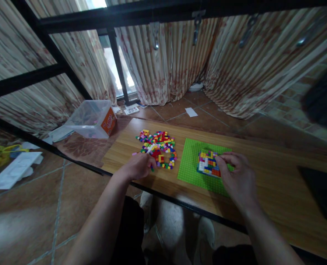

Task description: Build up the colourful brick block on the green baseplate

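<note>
A loose pile of small coloured toy bricks (163,141) lies on the wooden table. My left hand (141,166) is at the pile's near left edge, its fingers curled down among the bricks; whatever they hold is hidden. On a green studded baseplate (187,169) stands a low rectangular block of multicoloured bricks (207,163). My right hand (238,176) is over the baseplate's right side, thumb and forefinger pinched together at the block's right edge. Anything between those fingertips is too small to make out, and the hand covers part of the baseplate.
The long wooden table (276,184) has a dark flat object (318,193) at its right end. A clear plastic bin (93,119) with an orange label stands on the floor beyond the left end. Black metal bars (77,82) cross in front of the curtains.
</note>
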Tool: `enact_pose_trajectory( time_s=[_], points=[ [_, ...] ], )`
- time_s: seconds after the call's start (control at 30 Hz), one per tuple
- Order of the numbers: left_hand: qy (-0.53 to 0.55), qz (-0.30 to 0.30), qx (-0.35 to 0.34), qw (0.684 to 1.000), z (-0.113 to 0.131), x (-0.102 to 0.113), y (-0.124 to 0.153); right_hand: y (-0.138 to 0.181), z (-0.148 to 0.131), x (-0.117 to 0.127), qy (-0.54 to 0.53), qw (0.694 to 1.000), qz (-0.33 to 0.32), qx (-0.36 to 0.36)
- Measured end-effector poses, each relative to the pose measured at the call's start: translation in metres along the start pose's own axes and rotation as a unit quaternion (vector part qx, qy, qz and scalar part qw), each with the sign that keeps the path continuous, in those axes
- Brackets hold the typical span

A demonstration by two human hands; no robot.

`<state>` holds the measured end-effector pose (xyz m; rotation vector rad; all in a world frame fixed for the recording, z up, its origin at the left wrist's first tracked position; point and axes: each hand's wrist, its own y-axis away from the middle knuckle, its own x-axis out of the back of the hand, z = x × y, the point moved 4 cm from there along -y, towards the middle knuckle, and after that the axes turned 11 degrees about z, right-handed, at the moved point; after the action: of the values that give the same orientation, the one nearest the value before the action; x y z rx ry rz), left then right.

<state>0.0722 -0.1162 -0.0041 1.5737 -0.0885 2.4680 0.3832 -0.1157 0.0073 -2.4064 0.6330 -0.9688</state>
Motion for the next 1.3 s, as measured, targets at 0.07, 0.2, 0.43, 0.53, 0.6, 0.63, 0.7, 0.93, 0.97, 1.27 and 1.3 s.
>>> enact_pose_trajectory(
  time_s=[0.07, 0.2, 0.43, 0.53, 0.6, 0.63, 0.7, 0.93, 0.97, 1.27, 1.3],
  points=[
    [-0.021, 0.015, -0.003, 1.0, -0.002, -0.002, -0.001, 0.0, -0.001, 0.0, -0.002, 1.0, -0.003, 0.001],
    [-0.004, 0.033, -0.015, 0.999, -0.008, -0.004, -0.003, 0.0, -0.002, 0.0, -0.002, 1.0, -0.006, -0.004],
    [0.182, 0.064, -0.073, 0.978, 0.03, 0.005, -0.011, 0.003, -0.015, 0.001, -0.084, 0.996, -0.021, -0.018],
    [0.301, 0.057, -0.094, 0.947, 0.065, -0.004, -0.016, 0.012, -0.029, -0.007, -0.145, 0.984, -0.105, -0.017],
    [0.364, 0.04, -0.091, 0.926, 0.085, -0.015, -0.019, 0.018, -0.036, -0.01, -0.175, 0.975, -0.137, -0.011],
    [0.389, 0.041, -0.086, 0.916, 0.092, -0.02, -0.021, 0.021, -0.038, -0.011, -0.181, 0.972, -0.148, -0.01],
    [0.422, 0.045, -0.077, 0.902, 0.104, -0.029, -0.025, 0.023, -0.038, -0.013, -0.186, 0.97, -0.156, -0.011],
    [0.465, 0.099, -0.004, 0.88, 0.125, -0.047, -0.034, 0.021, -0.023, -0.01, -0.158, 0.981, -0.111, -0.028],
    [0.462, 0.104, 0.006, 0.881, 0.127, -0.049, -0.034, 0.02, -0.023, -0.009, -0.149, 0.983, -0.108, -0.02],
    [0.38, 0.14, 0.002, 0.914, 0.116, -0.048, -0.045, -0.001, 0.01, 0.019, -0.019, 0.997, -0.066, -0.037],
    [0.371, 0.145, -0.002, 0.917, 0.115, -0.047, -0.046, -0.001, 0.013, 0.02, -0.012, 0.996, -0.075, -0.038]
  ],
)
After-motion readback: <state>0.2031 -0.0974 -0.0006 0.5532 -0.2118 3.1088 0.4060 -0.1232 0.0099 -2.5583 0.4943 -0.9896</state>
